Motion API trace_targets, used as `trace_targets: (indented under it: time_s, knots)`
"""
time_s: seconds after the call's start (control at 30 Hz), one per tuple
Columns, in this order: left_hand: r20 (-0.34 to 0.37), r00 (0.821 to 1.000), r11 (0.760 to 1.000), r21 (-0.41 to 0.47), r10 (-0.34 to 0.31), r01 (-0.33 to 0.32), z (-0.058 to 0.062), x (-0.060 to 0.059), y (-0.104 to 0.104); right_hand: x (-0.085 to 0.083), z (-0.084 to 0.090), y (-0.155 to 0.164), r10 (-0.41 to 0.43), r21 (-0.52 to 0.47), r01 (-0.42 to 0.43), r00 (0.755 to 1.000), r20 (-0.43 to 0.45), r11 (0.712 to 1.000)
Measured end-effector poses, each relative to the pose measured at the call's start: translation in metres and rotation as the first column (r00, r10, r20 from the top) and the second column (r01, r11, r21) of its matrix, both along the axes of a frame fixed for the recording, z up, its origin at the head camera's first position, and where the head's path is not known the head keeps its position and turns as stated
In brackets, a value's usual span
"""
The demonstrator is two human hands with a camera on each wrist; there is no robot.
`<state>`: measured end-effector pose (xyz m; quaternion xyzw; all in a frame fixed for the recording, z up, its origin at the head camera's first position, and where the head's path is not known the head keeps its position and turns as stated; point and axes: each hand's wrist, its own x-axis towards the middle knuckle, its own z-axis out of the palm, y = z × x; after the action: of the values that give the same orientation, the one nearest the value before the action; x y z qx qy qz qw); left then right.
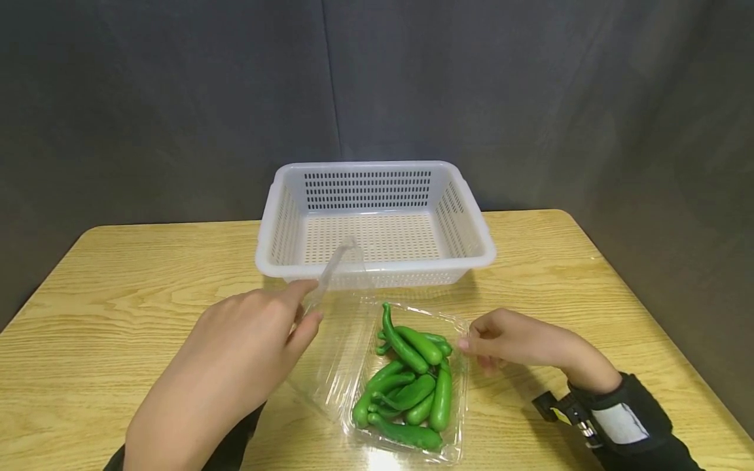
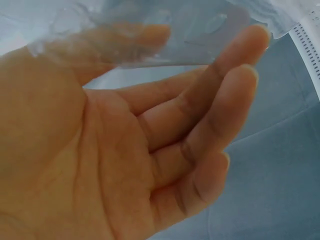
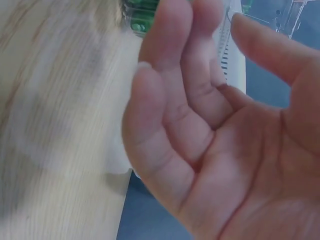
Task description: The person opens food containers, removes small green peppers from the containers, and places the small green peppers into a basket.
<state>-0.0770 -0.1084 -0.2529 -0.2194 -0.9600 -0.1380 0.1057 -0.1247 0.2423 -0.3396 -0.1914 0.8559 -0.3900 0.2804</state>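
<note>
Left hand (image 1: 253,340): pinching the raised, clear plastic lid (image 1: 341,347); could drop it if slackened
Right hand (image 1: 512,337): parted between thumb and fingertips, beside the clear rectangular plastic tray (image 1: 421,318); could tip it if jerked
Slender glossy green peppers (image 1: 406,394): inside the tray; could roll out if tilted
Tally around the pale wooden table (image 1: 147,294): two hands, one lid, one tray, at least ten overlapping peppers, one white rectangular plastic basket (image 1: 418,266)

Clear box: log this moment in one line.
left hand: holds raised lid | right hand: at box edge | green peppers: in box | basket: behind box
</note>
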Motion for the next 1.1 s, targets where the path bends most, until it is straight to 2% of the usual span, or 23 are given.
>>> trace_targets:
  time_s: [0.17,0.33,0.53,0.63,0.73,0.83,1.0,1.1]
  knots:
    - [-0.003,1.0,1.0,0.019,0.001,-0.001,0.001,-0.002,-0.002,-0.001,-0.001,-0.002,-0.048,-0.028,0.047,0.999,-0.017,0.998]
    - [0.07,0.997,1.0,0.007,0.019,-0.02,-0.001,-0.003,-0.01,-0.001,-0.005,-0.004,-0.092,-0.05,0.09,0.995,-0.034,0.995]
    - [0.138,0.989,0.997,-0.06,0.054,-0.046,-0.012,-0.006,-0.027,-0.001,-0.011,-0.007,-0.109,-0.038,0.106,0.991,-0.083,0.994]
    - [0.189,0.979,0.994,-0.092,0.079,-0.063,-0.019,-0.009,-0.034,-0.003,-0.011,-0.009,-0.126,-0.022,0.124,0.984,-0.128,0.992]
    - [0.263,0.958,0.99,-0.117,0.111,-0.083,-0.023,-0.012,-0.041,-0.004,-0.01,-0.013,-0.139,-0.025,0.137,0.978,-0.153,0.99]
    - [0.307,0.943,0.987,-0.127,0.132,-0.096,-0.025,-0.014,-0.047,-0.006,-0.01,-0.016,-0.145,-0.036,0.14,0.976,-0.162,0.989]
    - [0.333,0.929,0.983,-0.14,0.16,-0.119,-0.026,-0.015,-0.05,-0.01,-0.01,-0.018,-0.139,-0.016,0.138,0.975,-0.176,0.99]
    - [0.332,0.928,0.981,-0.146,0.171,-0.129,-0.026,-0.015,-0.05,-0.014,-0.008,-0.018,-0.127,-0.003,0.129,0.975,-0.184,0.992]
